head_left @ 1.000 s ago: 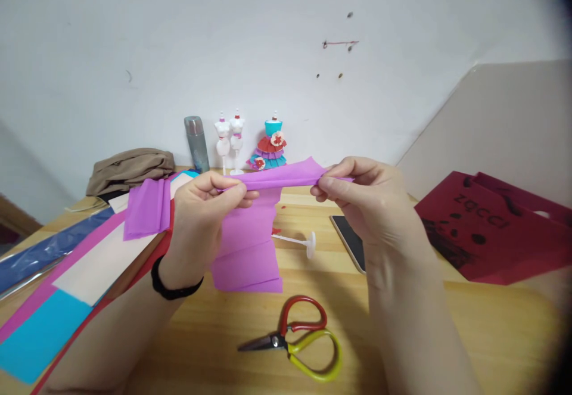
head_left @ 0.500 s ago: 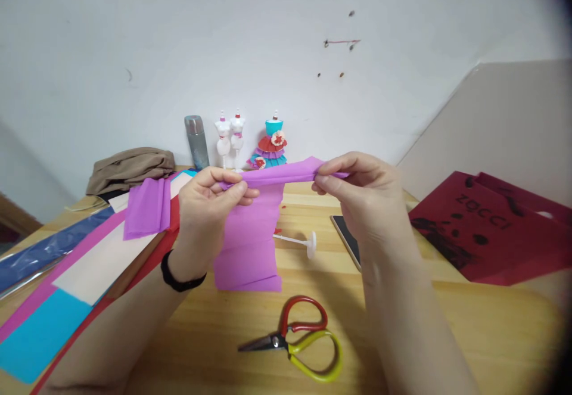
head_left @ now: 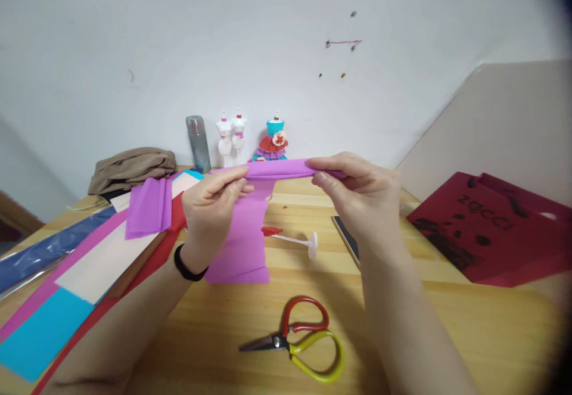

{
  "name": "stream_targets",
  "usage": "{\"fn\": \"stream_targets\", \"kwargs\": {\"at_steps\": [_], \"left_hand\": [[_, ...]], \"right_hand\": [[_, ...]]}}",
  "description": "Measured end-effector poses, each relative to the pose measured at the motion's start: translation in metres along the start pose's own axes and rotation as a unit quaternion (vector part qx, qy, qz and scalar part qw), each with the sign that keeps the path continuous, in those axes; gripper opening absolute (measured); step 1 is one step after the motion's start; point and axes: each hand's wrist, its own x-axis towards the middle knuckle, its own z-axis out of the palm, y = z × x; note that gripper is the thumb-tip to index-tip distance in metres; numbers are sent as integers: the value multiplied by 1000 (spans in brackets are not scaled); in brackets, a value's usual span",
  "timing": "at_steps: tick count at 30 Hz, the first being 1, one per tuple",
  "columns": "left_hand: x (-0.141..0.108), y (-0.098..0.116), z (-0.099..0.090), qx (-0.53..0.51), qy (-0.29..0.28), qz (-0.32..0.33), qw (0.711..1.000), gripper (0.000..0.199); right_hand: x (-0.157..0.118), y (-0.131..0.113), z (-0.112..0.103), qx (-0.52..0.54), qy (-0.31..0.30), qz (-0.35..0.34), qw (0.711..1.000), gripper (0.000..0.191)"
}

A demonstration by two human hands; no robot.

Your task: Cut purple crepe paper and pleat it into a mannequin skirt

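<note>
The purple paper [head_left: 282, 170] is held up over the worktop [head_left: 214, 347], its top edge folded into a narrow band stretched between both hands and the rest hanging down behind the left hand. The left hand [head_left: 215, 207] pinches the band's left end between thumb and fingers; the right hand [head_left: 357, 189] pinches the other end the same way, thumb below and fingers above.

Beyond the hanging sheet, a white stand [head_left: 292, 240] lies on its side with a scrap of red [head_left: 271, 231] at its near end, partly covered by the purple. A phone [head_left: 347, 241] lies right of the stand, partly hidden by the right hand and wrist. Nearer, scissors [head_left: 277, 341] with red and yellow handles lie in the clear space between the forearms, blades pointing left.

To the left, a folded purple piece [head_left: 149, 207] rests on overlapping coloured strips [head_left: 93, 264], and the left forearm covers some of them. Behind are a brown cloth [head_left: 134, 168], a bottle [head_left: 199, 145], two white dress forms [head_left: 231, 136] and a third form in a ruffled dress [head_left: 274, 142], whose bottom the raised paper blocks. A red bag [head_left: 491, 228] lies far right.
</note>
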Motion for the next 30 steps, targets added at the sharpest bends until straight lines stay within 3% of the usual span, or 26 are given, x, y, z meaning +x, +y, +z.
{"fn": "stream_targets", "kwargs": {"at_steps": [10,13,17,24,30], "left_hand": [[4,-11,-6,95,-26,96,991,10],[4,-8,-4,75,-38,45,995,8],[6,1,-1,20,-45,-45,998,3],[16,11,-9,-48,-109,-199,973,17],[20,14,-14,-37,-137,-243,960,17]], "right_hand": [[-1,2,-2,-97,8,-57,994,14],[1,1,-4,-119,4,-48,992,11],[3,4,-7,-85,-22,16,996,6],[8,-3,-13,5,-78,100,992,14],[8,0,-11,21,-54,116,992,13]]}}
